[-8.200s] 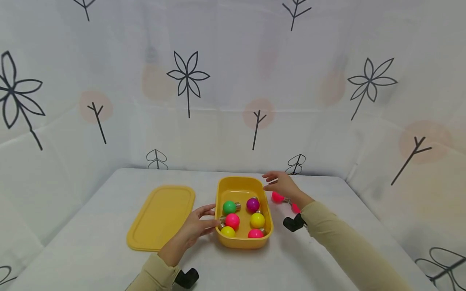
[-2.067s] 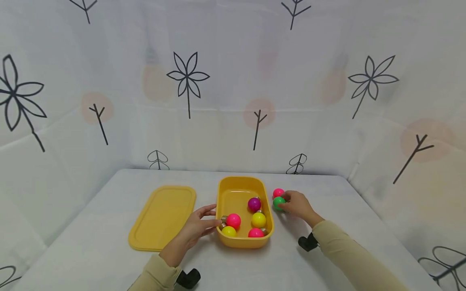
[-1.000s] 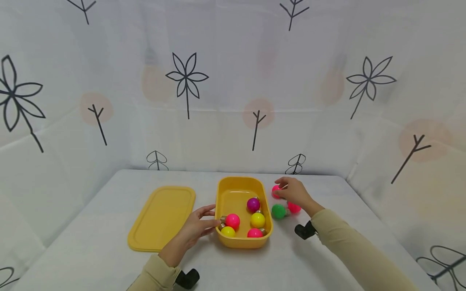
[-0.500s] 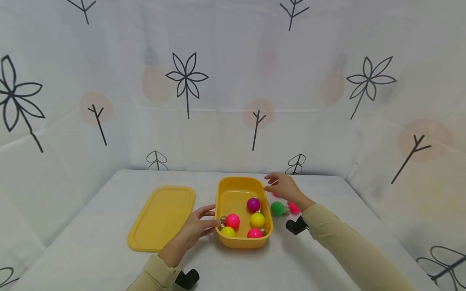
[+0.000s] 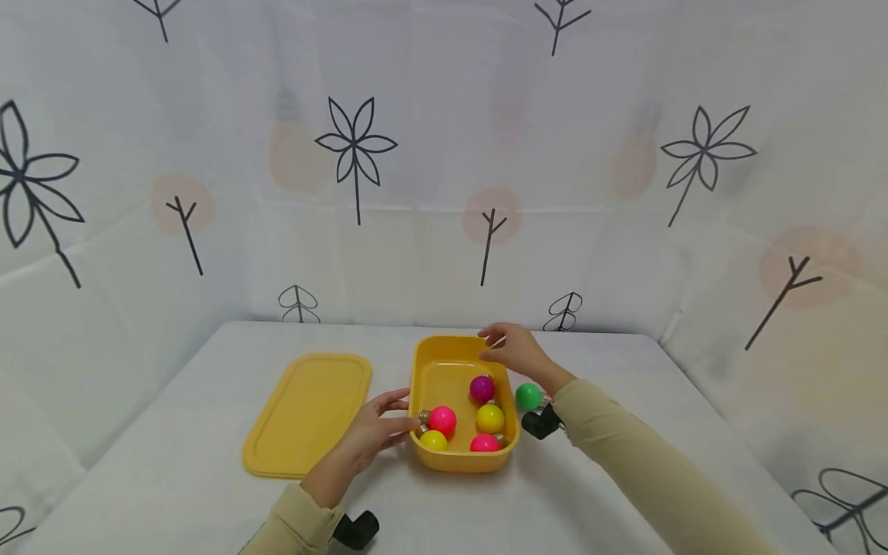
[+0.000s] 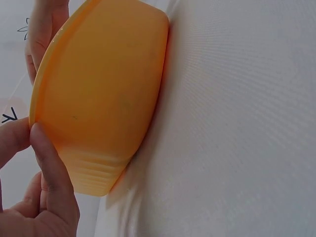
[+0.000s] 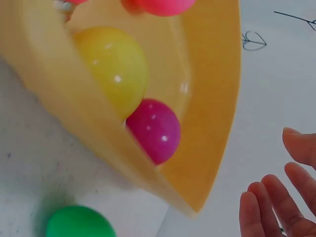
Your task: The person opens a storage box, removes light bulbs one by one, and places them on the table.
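A yellow plastic box (image 5: 465, 462) stands on the table. Inside lie several light-bulb-shaped pieces with silvery screw bases: a purple bulb (image 5: 482, 389), a yellow bulb (image 5: 489, 418), a pink bulb (image 5: 442, 421) and others near the front. My left hand (image 5: 375, 432) pinches the box's left rim between thumb and finger, plain in the left wrist view. Over the far right corner of the box hovers my right hand (image 5: 519, 351), fingers loosely bent with nothing between them, as the right wrist view (image 7: 279, 197) confirms. Outside the box, by its right wall, rests a green bulb (image 5: 529, 396).
A yellow lid (image 5: 308, 415) lies flat on the white-covered table (image 5: 187, 462), left of the box. Right of the box, the right arm hides most of the pink bulbs on the table. A white patterned cloth (image 5: 416, 254) hangs behind and at both sides.
The green bulb has gone from inside the box to the table at its right, carried by my right hand. That hand then reached a pink bulb, left it, and moved left over the box.
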Demonstrator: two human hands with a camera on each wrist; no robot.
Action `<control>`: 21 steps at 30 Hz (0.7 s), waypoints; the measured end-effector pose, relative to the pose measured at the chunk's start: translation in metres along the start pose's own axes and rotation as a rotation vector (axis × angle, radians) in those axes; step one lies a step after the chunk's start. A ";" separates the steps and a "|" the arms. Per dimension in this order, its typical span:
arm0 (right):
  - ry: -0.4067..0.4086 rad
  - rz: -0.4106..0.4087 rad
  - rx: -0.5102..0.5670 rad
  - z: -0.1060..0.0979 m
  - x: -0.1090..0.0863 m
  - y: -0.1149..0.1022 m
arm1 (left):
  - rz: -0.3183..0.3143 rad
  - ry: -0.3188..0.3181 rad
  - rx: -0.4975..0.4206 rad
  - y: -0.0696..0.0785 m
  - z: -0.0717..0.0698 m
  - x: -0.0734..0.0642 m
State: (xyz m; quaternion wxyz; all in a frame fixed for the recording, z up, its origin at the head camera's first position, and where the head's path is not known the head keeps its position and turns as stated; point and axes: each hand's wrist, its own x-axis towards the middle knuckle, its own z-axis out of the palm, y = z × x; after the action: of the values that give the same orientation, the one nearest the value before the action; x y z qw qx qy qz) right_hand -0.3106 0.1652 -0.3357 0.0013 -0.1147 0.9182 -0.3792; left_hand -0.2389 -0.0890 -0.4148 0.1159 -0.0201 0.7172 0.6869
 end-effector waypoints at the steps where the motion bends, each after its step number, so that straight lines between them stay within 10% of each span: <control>1: -0.002 -0.001 0.008 0.002 0.001 -0.002 | -0.001 0.002 -0.001 0.000 0.000 0.000; 21: -0.222 -0.070 0.087 0.036 0.014 -0.020 | -0.013 0.001 -0.004 0.003 0.000 -0.003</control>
State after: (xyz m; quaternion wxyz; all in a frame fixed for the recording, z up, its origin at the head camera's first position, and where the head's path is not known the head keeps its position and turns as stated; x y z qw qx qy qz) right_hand -0.3169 0.1234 -0.3457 0.0945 -0.1877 0.8905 -0.4035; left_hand -0.2370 -0.0892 -0.4115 0.1201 -0.0255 0.7158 0.6874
